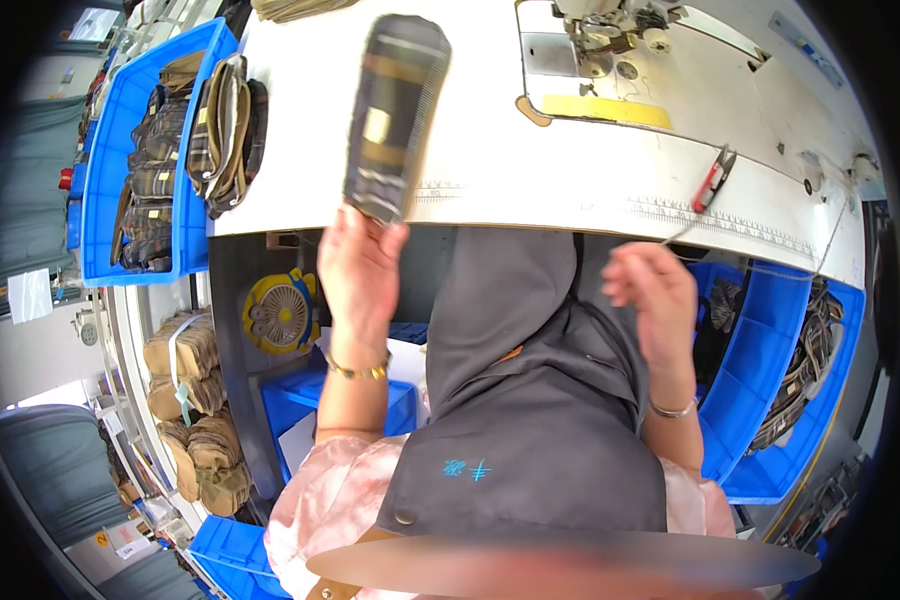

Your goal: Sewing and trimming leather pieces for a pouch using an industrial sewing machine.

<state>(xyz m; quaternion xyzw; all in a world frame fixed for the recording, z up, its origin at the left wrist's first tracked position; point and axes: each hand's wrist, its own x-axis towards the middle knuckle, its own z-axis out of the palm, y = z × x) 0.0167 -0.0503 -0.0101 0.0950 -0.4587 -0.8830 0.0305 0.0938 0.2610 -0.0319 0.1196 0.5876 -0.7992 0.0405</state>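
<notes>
A long plaid fabric piece (395, 115), dark with brown bands, a pale patch and a rounded far end, extends over the white sewing table. My left hand (363, 262) pinches its near end between thumb and fingers; the piece is slightly blurred. Just off the table's front edge, my right hand (653, 290) has its fingers curled in toward the thumb. Whether anything is between them cannot be made out. A thin dark strand runs near those fingertips toward the red-handled thread snips (712, 182), which lie on the table beyond.
At the back right stands a sewing machine (610, 45) with a yellow strip before it. Folded plaid pieces (232, 135) lie at the table's left, beside a filled blue bin (198, 150). Another blue bin (765, 370) is at right, below the tabletop. A yellow fan (282, 312) sits underneath.
</notes>
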